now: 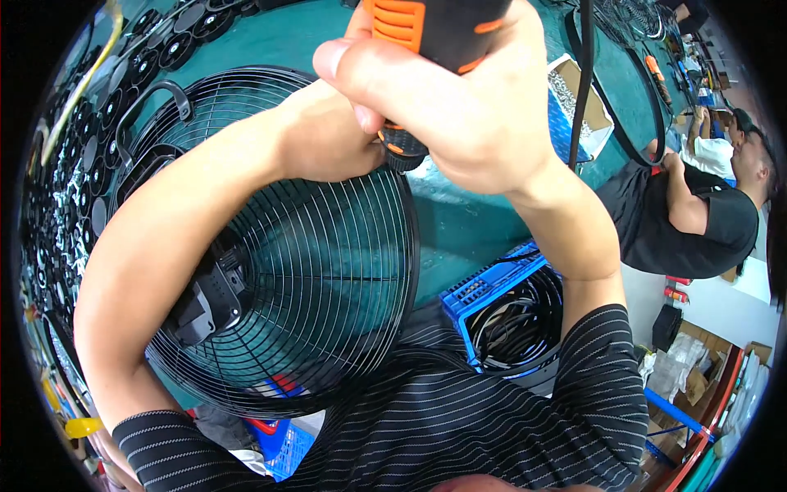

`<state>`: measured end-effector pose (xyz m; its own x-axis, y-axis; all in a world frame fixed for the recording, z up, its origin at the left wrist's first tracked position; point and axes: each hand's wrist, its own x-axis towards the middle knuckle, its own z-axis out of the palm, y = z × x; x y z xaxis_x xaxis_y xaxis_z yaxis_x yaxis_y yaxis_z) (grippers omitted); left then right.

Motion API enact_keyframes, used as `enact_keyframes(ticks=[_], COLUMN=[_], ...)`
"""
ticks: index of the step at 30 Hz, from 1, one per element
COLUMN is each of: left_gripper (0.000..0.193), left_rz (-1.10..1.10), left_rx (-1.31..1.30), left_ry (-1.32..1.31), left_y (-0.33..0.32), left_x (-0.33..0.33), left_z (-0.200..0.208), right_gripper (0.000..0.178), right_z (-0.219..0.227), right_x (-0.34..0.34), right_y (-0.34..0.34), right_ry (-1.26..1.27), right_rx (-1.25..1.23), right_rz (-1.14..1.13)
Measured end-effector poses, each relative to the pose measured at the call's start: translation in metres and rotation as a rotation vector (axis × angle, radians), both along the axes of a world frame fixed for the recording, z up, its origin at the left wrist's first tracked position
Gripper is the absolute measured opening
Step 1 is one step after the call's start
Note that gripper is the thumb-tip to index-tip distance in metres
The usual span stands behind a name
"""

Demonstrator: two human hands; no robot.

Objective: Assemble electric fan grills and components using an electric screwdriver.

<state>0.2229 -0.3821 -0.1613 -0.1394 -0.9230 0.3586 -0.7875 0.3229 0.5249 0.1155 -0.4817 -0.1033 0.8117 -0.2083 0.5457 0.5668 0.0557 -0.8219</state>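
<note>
My right hand (484, 123) is wrapped round a black and orange power screwdriver (451, 37), its thumb lying across the body. My left hand (336, 148) is bent in close to the lower end of that tool. Its fingers look curled, but the right hand and the tool hide most of them, so what they hold does not show. Below both hands stands a large round fan (328, 279) with a black wire cage. Through the wires a dark motor housing (215, 299) shows, and a curved black handle (131, 123) rises at the far left.
A blue crate (463, 299) of coiled black cables or bands stands right of the fan. Beyond it lies an open box of small metal parts (578, 90). A dark cord (584, 82) hangs nearby. Two people are at the right, one in black (697, 205). Round black parts (176, 51) crowd the far left.
</note>
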Motion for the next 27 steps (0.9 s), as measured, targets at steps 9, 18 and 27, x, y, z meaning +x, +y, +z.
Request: enact_keyframes(ticks=[9,18,27], left_gripper=[0.058,0.047,0.029], left_rz=[0.016,-0.046,-0.192], left_rx=[0.084,-0.531,0.268], left_ry=[0.099,-0.213,0.128], left_y=[-0.01,-0.014,-0.003], left_x=[-0.002,0.005,0.023], left_z=[-0.004,0.001,-0.003], right_gripper=[0.026,0.028,0.033], right_z=[-0.011,-0.009,0.009], right_x=[-0.012,0.0,-0.006], right_y=[0.004,0.004,0.012], right_ry=[-0.064,0.023,0.042], right_rx=[-0.12,-0.058,-0.183], right_rz=[-0.088,-0.032,-0.405])
